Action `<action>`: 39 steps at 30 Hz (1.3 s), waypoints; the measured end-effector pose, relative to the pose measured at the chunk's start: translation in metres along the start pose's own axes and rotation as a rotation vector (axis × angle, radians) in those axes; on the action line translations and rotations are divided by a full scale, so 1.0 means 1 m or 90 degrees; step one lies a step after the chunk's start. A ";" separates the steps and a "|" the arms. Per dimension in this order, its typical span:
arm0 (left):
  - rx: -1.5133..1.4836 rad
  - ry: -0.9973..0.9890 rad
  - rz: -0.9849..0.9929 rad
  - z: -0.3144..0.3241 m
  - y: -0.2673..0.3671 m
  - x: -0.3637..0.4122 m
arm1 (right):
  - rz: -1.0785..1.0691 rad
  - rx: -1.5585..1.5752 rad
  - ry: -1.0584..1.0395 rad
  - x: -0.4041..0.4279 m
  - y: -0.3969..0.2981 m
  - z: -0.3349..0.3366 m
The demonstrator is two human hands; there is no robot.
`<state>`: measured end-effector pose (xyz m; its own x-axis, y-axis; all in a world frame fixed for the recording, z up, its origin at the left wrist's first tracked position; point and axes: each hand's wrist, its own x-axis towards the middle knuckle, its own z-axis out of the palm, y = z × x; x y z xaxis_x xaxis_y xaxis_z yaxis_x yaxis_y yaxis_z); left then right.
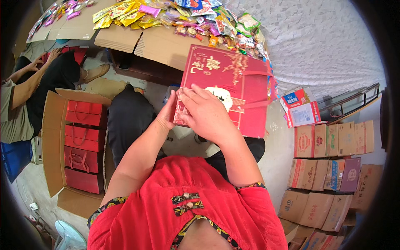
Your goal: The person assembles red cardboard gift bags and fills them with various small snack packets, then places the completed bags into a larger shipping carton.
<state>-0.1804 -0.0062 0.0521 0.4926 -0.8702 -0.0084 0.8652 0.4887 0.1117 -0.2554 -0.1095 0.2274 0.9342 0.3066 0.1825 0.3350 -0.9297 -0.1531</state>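
A red paper gift bag (212, 75) with gold print and red ribbon handles lies tilted in front of me, its far edge by the cardboard-covered table (165, 47). My left hand (169, 111) supports the bag's near left end, with the fingers partly hidden behind it. My right hand (204, 114) lies on top of the same end, fingers spread over the printed surface. Beyond the bag, wrapped snacks (200, 18) in yellow, pink, green and other colours are heaped on the cardboard.
Left of my knee stands an open cardboard carton (54, 140) holding several red gift bags (82, 137). Another person's arms (28, 81) are at the far left. Stacked cardboard boxes (318, 173) and a red-and-white carton (301, 109) stand on the right.
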 end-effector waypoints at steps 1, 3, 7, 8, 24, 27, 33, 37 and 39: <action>-0.005 -0.002 0.009 -0.002 0.002 0.002 | -0.008 -0.002 -0.005 0.003 0.004 -0.002; 0.117 0.173 0.115 -0.006 0.003 0.005 | 0.062 -0.022 0.111 0.006 0.020 -0.011; 0.312 0.273 0.088 -0.046 -0.027 0.029 | 0.423 -0.157 0.389 -0.069 0.154 0.033; 0.275 0.252 0.034 -0.041 -0.031 0.032 | 0.557 0.040 0.407 -0.106 0.198 0.059; 0.679 0.267 -0.194 -0.038 -0.057 0.035 | 0.630 0.575 0.073 -0.131 0.184 0.141; 0.560 0.350 -0.200 -0.044 -0.051 0.035 | 0.563 0.616 0.088 -0.124 0.163 0.113; 0.421 0.353 -0.136 -0.077 -0.051 0.031 | 0.386 0.589 0.095 -0.110 0.134 0.064; 0.616 0.356 0.028 -0.036 -0.038 0.017 | 0.341 0.738 0.173 -0.104 0.124 0.070; 0.720 0.386 0.041 -0.033 -0.032 0.010 | 0.327 0.759 0.158 -0.100 0.127 0.077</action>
<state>-0.2004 -0.0284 0.0160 0.7513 -0.5348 -0.3868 0.4258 -0.0551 0.9031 -0.2971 -0.2429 0.1145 0.9822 -0.1877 0.0001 -0.0268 -0.1408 -0.9897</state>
